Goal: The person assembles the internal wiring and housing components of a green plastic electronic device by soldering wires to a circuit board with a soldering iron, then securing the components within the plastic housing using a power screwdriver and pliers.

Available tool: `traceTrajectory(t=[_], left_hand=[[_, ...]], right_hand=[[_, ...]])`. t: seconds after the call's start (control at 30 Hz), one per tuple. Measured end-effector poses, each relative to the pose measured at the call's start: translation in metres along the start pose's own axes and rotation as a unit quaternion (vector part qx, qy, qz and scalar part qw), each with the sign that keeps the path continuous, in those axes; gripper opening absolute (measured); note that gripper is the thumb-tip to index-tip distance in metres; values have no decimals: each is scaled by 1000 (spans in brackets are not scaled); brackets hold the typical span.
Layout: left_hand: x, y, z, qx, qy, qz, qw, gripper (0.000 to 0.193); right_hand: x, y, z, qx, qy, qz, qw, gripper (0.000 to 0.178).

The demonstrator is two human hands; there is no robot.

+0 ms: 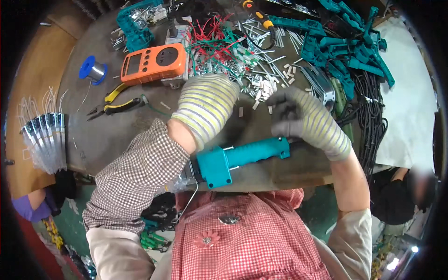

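Observation:
My left hand [205,107], in a striped grey-and-yellow glove, reaches to the near edge of a heap of small parts with red and green wires [212,39]. Its fingers are hidden behind the back of the glove. My right hand [310,119], gloved alike, hovers beside scattered small white blocks [266,87], thumb and curled fingers apart with nothing visible between them. Below both hands, near the table's front edge, lies a turquoise power-tool housing [252,156] with a boxy left end and a ribbed handle. Screws stick out of it, and its right end is close to my right thumb.
An orange multimeter [154,64], yellow-and-black pliers [119,100] and a solder wire spool [93,70] lie left. A yellow-and-black handled tool [259,16] and long metal pins [266,65] are at the back. Turquoise housings [331,46] and black cables [368,121] pile up right.

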State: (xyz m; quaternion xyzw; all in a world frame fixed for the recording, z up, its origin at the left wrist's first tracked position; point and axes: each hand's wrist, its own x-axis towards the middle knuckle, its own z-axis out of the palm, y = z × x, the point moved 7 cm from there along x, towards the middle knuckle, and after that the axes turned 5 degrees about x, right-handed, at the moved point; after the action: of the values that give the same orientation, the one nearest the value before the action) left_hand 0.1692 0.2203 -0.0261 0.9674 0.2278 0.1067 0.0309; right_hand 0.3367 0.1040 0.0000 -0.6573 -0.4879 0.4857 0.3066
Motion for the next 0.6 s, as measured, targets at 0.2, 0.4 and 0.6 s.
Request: traceTrajectory(t=[0.2,0.4,0.6], left_hand=[[3,16,-4,122,-9,82,989,27],[-36,-17,-45,-286,21,-31,957,14],[-124,0,-75,-383,-22,-49,922,21]], right_hand=[[40,-12,20,-358,141,-321,866,34],[25,-26,31,-421,166,-299,840,33],[-47,-41,73,-171,4,-277,945,20]])
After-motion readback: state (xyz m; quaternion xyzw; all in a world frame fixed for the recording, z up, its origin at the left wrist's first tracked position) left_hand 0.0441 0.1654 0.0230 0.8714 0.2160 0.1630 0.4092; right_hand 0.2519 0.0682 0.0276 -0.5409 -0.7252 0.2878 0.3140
